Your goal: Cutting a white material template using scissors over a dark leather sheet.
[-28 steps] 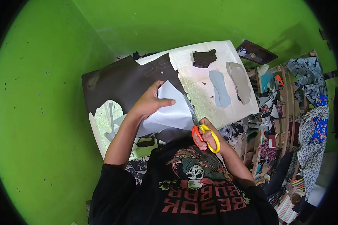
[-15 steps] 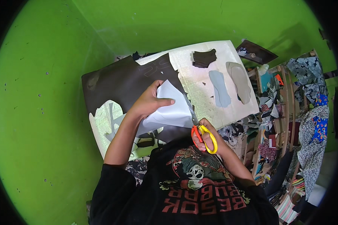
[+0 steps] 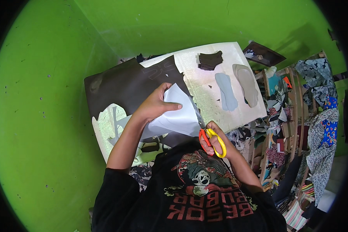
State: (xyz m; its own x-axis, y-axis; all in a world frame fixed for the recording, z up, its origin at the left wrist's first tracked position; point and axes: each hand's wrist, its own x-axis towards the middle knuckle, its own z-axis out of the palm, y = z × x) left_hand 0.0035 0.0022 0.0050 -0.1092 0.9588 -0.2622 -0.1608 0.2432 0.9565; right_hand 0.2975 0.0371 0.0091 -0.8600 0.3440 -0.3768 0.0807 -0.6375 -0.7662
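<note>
My left hand (image 3: 158, 104) pinches a pale grey-white flexible sheet (image 3: 178, 114), thumb on top and fingers behind it. In my right hand (image 3: 219, 140) is a pair of scissors (image 3: 210, 138) with one red and one yellow handle loop. Its blades lie along the sheet's right edge, pointing away from me; whether they are parted is hard to make out. Beneath the sheet spreads a large dark brown piece of material (image 3: 123, 85) with outlines drawn near its far edge. Its near part is hidden by the sheet and my left arm.
The pale tabletop (image 3: 205, 98) bears a stack of dark cut pieces (image 3: 210, 60), light blue sole-shaped pieces (image 3: 226, 92) and beige ones (image 3: 245, 85). Wooden racks with fabric scraps (image 3: 276, 156) stand at right. A green wall (image 3: 38, 116) borders the left and far sides.
The sheet and both hands have shifted slightly to the right. The scissors have moved a little right with my right hand; both grips stay the same.
</note>
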